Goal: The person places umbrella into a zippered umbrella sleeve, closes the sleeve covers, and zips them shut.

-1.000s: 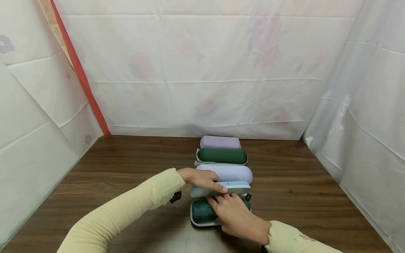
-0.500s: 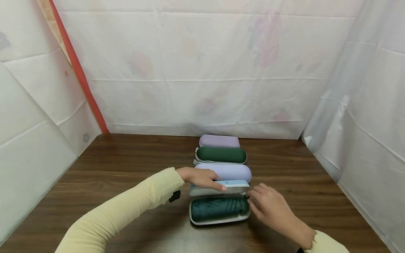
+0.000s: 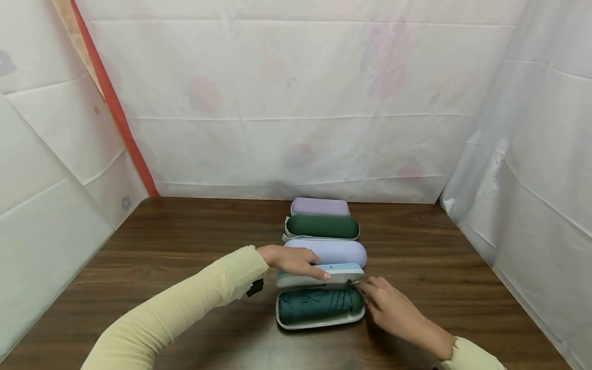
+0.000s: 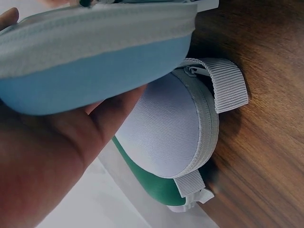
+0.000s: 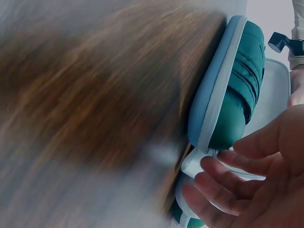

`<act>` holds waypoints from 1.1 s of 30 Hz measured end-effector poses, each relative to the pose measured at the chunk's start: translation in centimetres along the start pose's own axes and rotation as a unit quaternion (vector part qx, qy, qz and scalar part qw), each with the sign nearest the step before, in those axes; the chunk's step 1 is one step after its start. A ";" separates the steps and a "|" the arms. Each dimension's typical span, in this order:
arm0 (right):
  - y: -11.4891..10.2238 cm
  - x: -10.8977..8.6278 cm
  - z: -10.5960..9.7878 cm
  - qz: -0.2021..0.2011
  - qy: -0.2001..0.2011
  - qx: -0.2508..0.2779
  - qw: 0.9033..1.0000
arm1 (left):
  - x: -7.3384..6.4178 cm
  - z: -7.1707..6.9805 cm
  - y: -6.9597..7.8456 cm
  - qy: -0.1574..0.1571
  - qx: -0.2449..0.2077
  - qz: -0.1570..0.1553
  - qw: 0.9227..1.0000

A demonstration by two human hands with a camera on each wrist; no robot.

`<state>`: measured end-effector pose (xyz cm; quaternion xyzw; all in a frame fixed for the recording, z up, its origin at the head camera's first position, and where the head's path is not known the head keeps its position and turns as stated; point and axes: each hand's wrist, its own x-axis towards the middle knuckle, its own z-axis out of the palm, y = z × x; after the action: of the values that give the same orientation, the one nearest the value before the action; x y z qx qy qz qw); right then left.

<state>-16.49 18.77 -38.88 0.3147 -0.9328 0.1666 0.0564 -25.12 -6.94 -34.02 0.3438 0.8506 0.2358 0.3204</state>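
Note:
A light blue zip case lies open on the table, its grey-edged lid standing up at the back. In its near half sits a dark green folded umbrella. My left hand holds the raised lid, thumb over the inner side and fingers behind; in the left wrist view the lid's blue outside rests against that hand. At the umbrella's right end, my right hand has its fingertips at a small dark strap. Its thumb and index tips are close together beside the umbrella.
Behind the open case, several closed zip cases stand in a row: a lavender one, a green one and a purple one. A grey fabric tab sticks out beside the lavender case. White sheeting hangs behind the wooden table.
My right hand has moved off the umbrella to its right end, then slightly left with the dark strap, which now lies further in. The left hand stays on the lid.

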 end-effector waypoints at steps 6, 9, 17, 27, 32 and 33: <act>0.3 0.1 0.2 -0.006 -0.035 0.025 0.999 | 0.0 0.0 0.1 0.001 0.003 -0.002 1.000; 0.7 0.1 0.0 0.005 -0.066 0.039 0.997 | 0.0 0.0 0.2 -0.001 0.005 -0.001 1.000; 2.0 0.4 -1.6 0.034 -0.068 0.105 0.992 | -0.2 0.5 0.2 0.000 0.010 0.021 1.000; 2.4 2.0 -4.2 -0.003 0.039 0.141 0.989 | -0.8 1.8 1.5 0.054 0.097 0.020 0.994; 1.9 2.4 -4.0 -0.068 0.013 0.154 0.986 | -1.2 2.8 2.2 0.083 0.154 0.016 0.984; 1.7 2.4 -3.9 -0.079 0.001 0.151 0.985 | -1.2 3.0 2.2 0.088 0.166 0.015 0.982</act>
<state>-19.48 20.02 -35.23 0.3921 -0.8689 0.3014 0.0223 -21.35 -5.85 -34.18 0.3826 0.8978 0.1250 0.1787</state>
